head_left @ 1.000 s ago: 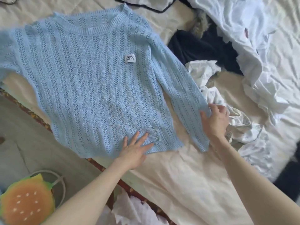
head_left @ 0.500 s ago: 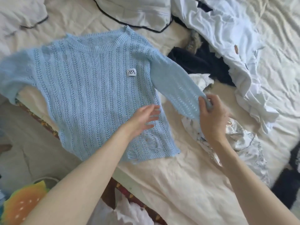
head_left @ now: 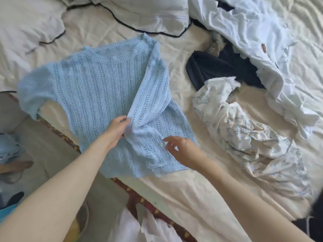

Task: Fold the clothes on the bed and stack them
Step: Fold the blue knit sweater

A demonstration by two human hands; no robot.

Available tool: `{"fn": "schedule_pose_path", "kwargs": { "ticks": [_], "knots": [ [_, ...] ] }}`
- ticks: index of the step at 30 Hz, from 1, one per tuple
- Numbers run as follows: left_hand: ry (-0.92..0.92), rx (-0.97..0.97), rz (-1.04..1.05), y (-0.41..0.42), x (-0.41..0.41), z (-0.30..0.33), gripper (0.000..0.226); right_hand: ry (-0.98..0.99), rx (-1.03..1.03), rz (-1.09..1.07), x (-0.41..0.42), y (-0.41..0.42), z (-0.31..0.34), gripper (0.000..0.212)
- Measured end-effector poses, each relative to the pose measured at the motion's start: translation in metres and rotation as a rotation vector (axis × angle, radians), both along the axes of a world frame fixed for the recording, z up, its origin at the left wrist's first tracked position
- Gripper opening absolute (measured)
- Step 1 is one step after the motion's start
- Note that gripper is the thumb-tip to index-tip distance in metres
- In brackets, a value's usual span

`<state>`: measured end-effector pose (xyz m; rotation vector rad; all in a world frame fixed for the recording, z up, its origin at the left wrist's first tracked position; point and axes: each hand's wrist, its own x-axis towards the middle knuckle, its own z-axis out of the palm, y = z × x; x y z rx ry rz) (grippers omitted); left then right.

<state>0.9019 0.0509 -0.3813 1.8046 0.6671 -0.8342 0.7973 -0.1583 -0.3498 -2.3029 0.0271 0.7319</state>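
A light blue open-knit sweater (head_left: 97,95) lies flat near the bed's left edge, neck toward the pillows. Its right sleeve is folded across the body toward the middle. My left hand (head_left: 117,128) pinches the end of that folded sleeve over the sweater's lower middle. My right hand (head_left: 181,149) hovers over the sweater's lower right part with fingers spread, holding nothing. The left sleeve hangs over the bed's edge. To the right lie unfolded clothes: a white floral garment (head_left: 244,137), a dark navy garment (head_left: 218,70) and a white shirt (head_left: 262,49).
The cream bed sheet (head_left: 183,198) covers the mattress. White pillows with black piping (head_left: 139,16) sit at the head. The bed's patterned edge (head_left: 139,198) runs diagonally at lower left, with floor and a blue item (head_left: 8,147) beyond it. White cloth (head_left: 148,229) lies at the bottom.
The right sleeve was carried from the right side across the sweater's front, covering the label. My left hand took the sleeve's end; my right hand let it go and dropped toward the hem.
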Motion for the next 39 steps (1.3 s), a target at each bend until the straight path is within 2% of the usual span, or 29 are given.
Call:
{"fn": "schedule_pose_path", "kwargs": {
  "ticks": [3,8,10,12,14,16,17,19,21,23,25,27,28,30,32,34,35,37,39],
  "knots": [
    [0.016,0.064,0.018,0.026,0.003,-0.010,0.018,0.063,0.012,-0.134,0.011,-0.004,-0.013,0.035],
    [0.111,0.122,-0.107,0.029,0.026,-0.019,0.012,0.225,0.067,-0.381,0.048,-0.006,-0.039,0.041],
    [0.138,0.100,-0.131,0.023,0.042,-0.022,0.018,0.279,0.148,-0.562,0.062,-0.005,-0.053,0.037],
    [0.128,0.043,-0.144,0.013,0.062,-0.030,0.036,0.346,0.270,-0.783,0.078,0.000,-0.066,0.030],
    [0.119,0.017,-0.179,-0.001,0.080,-0.040,0.051,0.364,0.292,-0.906,0.093,0.009,-0.076,0.019],
    [0.115,0.022,-0.186,-0.012,0.094,-0.052,0.045,0.405,0.331,-1.045,0.109,0.017,-0.082,0.012],
    [0.128,0.033,-0.164,-0.012,0.099,-0.057,0.041,0.450,0.427,-1.164,0.116,0.018,-0.083,0.013],
    [0.156,0.071,-0.122,-0.002,0.102,-0.063,0.041,0.550,0.831,-1.472,0.129,0.015,-0.079,0.010],
    [0.142,0.129,-0.126,0.015,0.104,-0.061,0.028,0.492,1.195,-1.805,0.138,0.002,-0.077,0.013],
    [0.119,0.228,-0.187,0.032,0.108,-0.053,0.017,0.353,1.265,-1.961,0.143,-0.013,-0.076,0.032],
    [0.113,0.269,-0.300,0.041,0.114,-0.050,0.028,0.295,1.198,-1.983,0.146,-0.021,-0.074,0.039],
    [0.080,0.264,-0.388,0.035,0.130,-0.049,0.037,0.338,0.985,-1.908,0.149,-0.014,-0.071,0.027],
    [0.027,0.264,-0.402,0.027,0.143,-0.048,0.038,0.394,0.837,-1.821,0.149,-0.005,-0.070,0.018],
    [-0.086,0.226,-0.407,0.005,0.173,-0.048,0.040,0.516,0.656,-1.600,0.153,0.020,-0.071,0.021],
    [-0.126,0.169,-0.384,-0.020,0.201,-0.051,0.044,0.574,0.660,-1.482,0.162,0.039,-0.074,0.026],
    [-0.114,0.153,-0.375,-0.039,0.222,-0.055,0.031,0.561,0.720,-1.448,0.180,0.044,-0.078,0.027],
    [-0.095,0.169,-0.385,-0.046,0.229,-0.058,0.019,0.563,0.778,-1.461,0.191,0.044,-0.080,0.027],
    [-0.084,0.169,-0.405,-0.057,0.241,-0.060,0.027,0.618,0.902,-1.533,0.209,0.040,-0.081,0.033],
    [-0.071,0.133,-0.382,-0.067,0.251,-0.063,0.020,0.729,0.968,-1.612,0.219,0.033,-0.080,0.043]
  ]
}}
